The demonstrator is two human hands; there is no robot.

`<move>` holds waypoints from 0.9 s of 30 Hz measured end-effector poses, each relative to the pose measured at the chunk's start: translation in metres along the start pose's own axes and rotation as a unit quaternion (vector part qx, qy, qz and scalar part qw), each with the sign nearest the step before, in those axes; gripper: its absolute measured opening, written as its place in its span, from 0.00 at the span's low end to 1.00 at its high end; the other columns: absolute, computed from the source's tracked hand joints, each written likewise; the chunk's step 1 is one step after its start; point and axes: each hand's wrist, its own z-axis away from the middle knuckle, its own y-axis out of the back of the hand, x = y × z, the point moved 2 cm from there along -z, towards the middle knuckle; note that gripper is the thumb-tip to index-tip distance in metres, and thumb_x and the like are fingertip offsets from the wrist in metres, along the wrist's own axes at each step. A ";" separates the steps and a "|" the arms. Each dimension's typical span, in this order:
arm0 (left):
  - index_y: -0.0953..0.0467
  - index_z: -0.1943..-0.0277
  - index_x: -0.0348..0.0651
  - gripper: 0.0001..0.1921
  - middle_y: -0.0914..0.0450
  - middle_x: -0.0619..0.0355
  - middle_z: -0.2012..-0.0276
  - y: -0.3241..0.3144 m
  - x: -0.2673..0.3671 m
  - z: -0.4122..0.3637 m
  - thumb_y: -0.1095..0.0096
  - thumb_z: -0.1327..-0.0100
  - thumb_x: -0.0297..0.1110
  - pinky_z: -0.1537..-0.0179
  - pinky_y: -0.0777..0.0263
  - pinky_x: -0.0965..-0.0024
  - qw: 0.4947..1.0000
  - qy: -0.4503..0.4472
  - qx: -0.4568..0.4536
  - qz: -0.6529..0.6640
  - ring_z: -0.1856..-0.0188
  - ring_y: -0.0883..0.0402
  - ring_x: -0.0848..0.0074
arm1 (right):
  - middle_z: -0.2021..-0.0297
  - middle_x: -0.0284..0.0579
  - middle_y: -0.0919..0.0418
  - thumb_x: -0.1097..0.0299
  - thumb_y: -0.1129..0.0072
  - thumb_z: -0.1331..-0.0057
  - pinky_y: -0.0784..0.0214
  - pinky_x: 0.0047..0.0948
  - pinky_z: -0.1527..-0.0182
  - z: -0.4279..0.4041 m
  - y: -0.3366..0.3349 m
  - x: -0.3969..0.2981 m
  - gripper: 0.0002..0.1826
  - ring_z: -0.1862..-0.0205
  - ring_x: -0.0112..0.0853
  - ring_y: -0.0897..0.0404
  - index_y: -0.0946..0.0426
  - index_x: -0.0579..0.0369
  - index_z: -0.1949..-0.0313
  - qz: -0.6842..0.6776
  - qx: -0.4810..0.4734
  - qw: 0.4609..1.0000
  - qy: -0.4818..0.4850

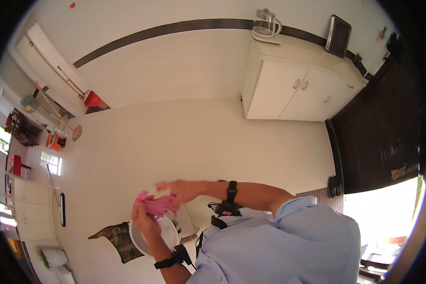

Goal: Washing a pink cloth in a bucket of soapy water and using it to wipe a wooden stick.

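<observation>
In the head view my left hand [144, 217] grips a crumpled pink cloth-like item [158, 205], perhaps a cloth or a glove. My right hand [183, 191] meets its other side, the fingers stretched out and blurred by motion. Whether those fingers hold the pink item is unclear. Both hands are above a round white basin [133, 238], with something pale and wet-looking inside. My left forearm hides part of the basin. A camouflage-patterned cloth [116, 238] lies beside it. Black straps circle both wrists.
A white cabinet [273, 85] stands by the wall, bearing a glass kettle [265, 25] and a dark tray [338, 35]. A flat mop [63, 209] and an orange bucket [54, 141] are on the tiled floor. A red dustpan [93, 99] rests near the door.
</observation>
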 end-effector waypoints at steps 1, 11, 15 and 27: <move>0.26 0.48 0.32 0.21 0.20 0.50 0.64 -0.018 -0.009 -0.009 0.53 0.27 0.44 0.65 0.23 0.69 0.996 0.009 -0.085 0.008 0.65 0.20 0.71 | 0.61 0.44 0.17 0.64 0.36 0.47 0.27 0.29 0.64 0.000 0.002 -0.022 0.24 0.70 0.32 0.19 0.24 0.60 0.51 -0.009 -0.042 0.999 -0.001; 0.21 0.60 0.31 0.20 0.20 0.56 0.70 -0.141 -0.075 -0.110 0.53 0.26 0.42 0.69 0.29 0.74 0.969 -0.058 -0.025 -0.239 0.71 0.23 0.77 | 0.78 0.44 0.22 0.59 0.45 0.35 0.32 0.31 0.71 -0.007 0.141 0.053 0.15 0.75 0.29 0.23 0.24 0.61 0.66 0.113 -0.086 0.988 -0.059; 0.22 0.64 0.31 0.21 0.21 0.58 0.73 -0.156 -0.116 -0.167 0.52 0.27 0.43 0.69 0.30 0.74 0.891 0.057 0.012 -0.450 0.70 0.23 0.75 | 0.79 0.42 0.23 0.55 0.47 0.32 0.33 0.30 0.72 -0.018 0.221 0.081 0.17 0.75 0.25 0.23 0.24 0.59 0.65 -0.067 -0.105 0.961 -0.245; 0.39 0.32 0.39 0.30 0.35 0.44 0.34 -0.349 -0.159 -0.228 0.63 0.27 0.54 0.31 0.48 0.47 0.708 0.260 -0.214 0.621 0.31 0.40 0.51 | 0.39 0.34 0.36 0.43 0.62 0.28 0.45 0.34 0.36 -0.089 0.326 0.101 0.25 0.35 0.26 0.42 0.33 0.44 0.42 -0.622 0.031 0.759 -0.190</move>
